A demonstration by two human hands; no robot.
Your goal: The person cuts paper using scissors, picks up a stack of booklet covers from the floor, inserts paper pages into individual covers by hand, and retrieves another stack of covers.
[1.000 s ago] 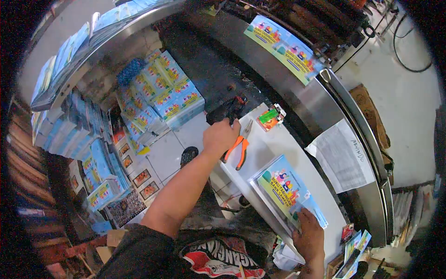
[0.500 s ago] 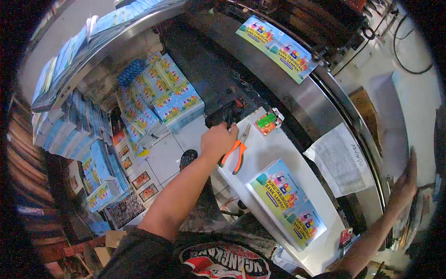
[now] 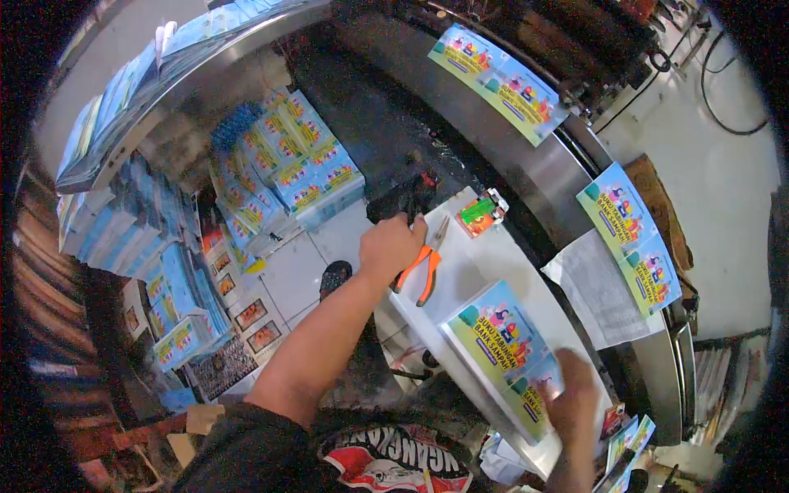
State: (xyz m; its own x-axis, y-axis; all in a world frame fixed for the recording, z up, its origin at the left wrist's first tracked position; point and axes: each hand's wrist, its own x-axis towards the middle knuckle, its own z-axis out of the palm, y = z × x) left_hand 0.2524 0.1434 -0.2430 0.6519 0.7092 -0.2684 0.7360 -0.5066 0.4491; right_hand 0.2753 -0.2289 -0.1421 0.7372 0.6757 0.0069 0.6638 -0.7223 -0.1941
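Observation:
My left hand (image 3: 393,248) is closed at the left edge of the white table (image 3: 427,316), fingers curled by a dark part (image 3: 403,197) of the machine; what they grip is hidden. Orange-handled pliers (image 3: 423,267) lie right beside it. Over the lower right of a stack of printed covers (image 3: 497,345) reading "BUKU TABUNGAN BANK SAMPAH" is my right hand (image 3: 574,398), smeared by motion. Whether it touches the top cover cannot be made out. Another printed cover (image 3: 629,234) lies on the metal rail, partly over a handwritten sheet (image 3: 588,287).
A cover (image 3: 497,82) rests on the curved metal ledge. A small colourful packet (image 3: 481,214) sits at the table's far end. Stacked covers (image 3: 304,156) stand on the floor at left, with more piles (image 3: 123,222) beside the metal rim (image 3: 205,82).
My right hand has swung from the far right back to the stack. A cover now lies over the handwritten sheet, where none lay before. My left hand stays in place.

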